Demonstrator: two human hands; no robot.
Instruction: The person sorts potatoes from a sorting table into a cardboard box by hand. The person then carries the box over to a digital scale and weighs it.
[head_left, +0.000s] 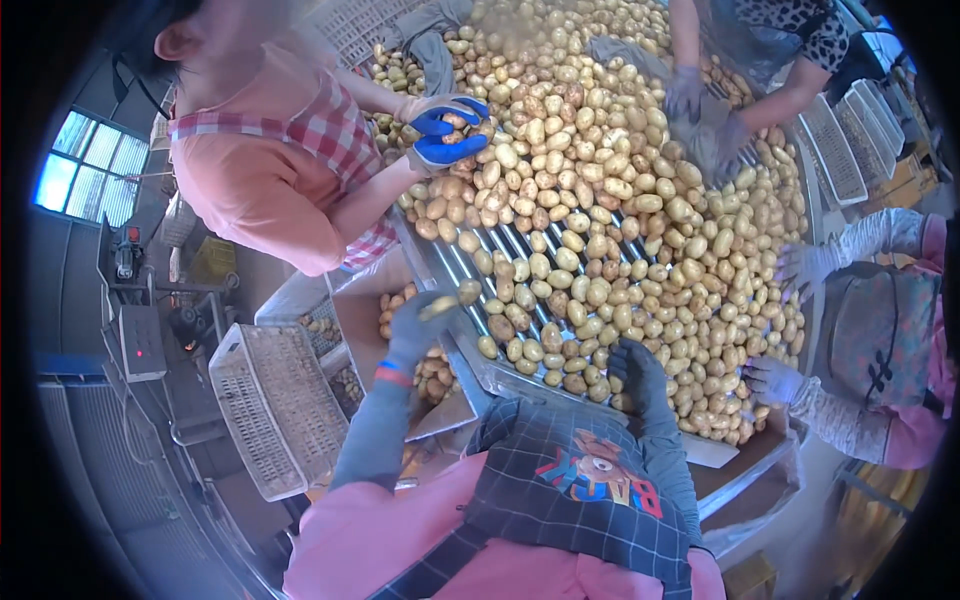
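Observation:
My left hand (417, 327), in a grey glove, holds a potato (438, 307) above the left edge of the roller table (480, 375). Another potato (469, 291) lies just beyond its fingertips. Below this hand, more potatoes (435, 377) fill a cardboard box beside the table. My right hand (637, 371), in a dark glove, rests with fingers curled at the near edge of the potato heap (697, 300); whether it grips a potato cannot be told. Metal rollers (510, 251) show between the potatoes in the middle.
A co-worker at the left holds potatoes in blue-palmed gloves (450, 135). Two other co-workers' gloved hands reach in from the far right (709, 127) and right (780, 382). White plastic crates stand at the left (277, 412) and far right (832, 150). Grey cloths (431, 45) lie on the heap.

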